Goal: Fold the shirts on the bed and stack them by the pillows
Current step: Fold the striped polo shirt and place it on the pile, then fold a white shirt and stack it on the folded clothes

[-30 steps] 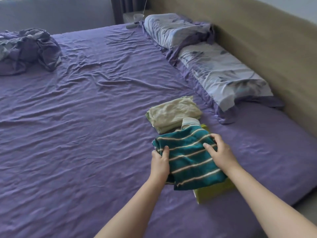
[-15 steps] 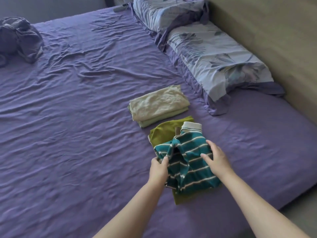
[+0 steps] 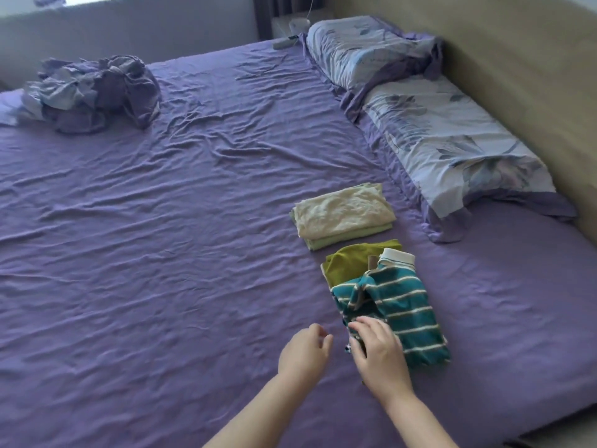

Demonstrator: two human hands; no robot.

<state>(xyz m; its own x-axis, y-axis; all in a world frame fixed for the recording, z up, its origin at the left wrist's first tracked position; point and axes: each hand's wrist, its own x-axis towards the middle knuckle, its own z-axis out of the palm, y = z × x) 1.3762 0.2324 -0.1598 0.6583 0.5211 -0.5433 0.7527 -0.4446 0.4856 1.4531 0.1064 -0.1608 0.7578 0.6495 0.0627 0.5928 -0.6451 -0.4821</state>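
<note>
teal striped shirt point(image 3: 400, 305) folded atop green shirt point(image 3: 352, 257)

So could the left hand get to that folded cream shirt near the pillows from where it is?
Probably yes. The left hand hangs open and empty over bare purple sheet, and nothing lies between it and the folded cream shirt further up the bed.

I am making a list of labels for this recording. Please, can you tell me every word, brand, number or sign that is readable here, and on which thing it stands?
None: no readable text shows anywhere.
The teal striped shirt, the olive shirt and the cream folded shirts show no print or tag.
The pillows carry only a leaf pattern.
The small things by the far bedside are too blurred to read.
</note>
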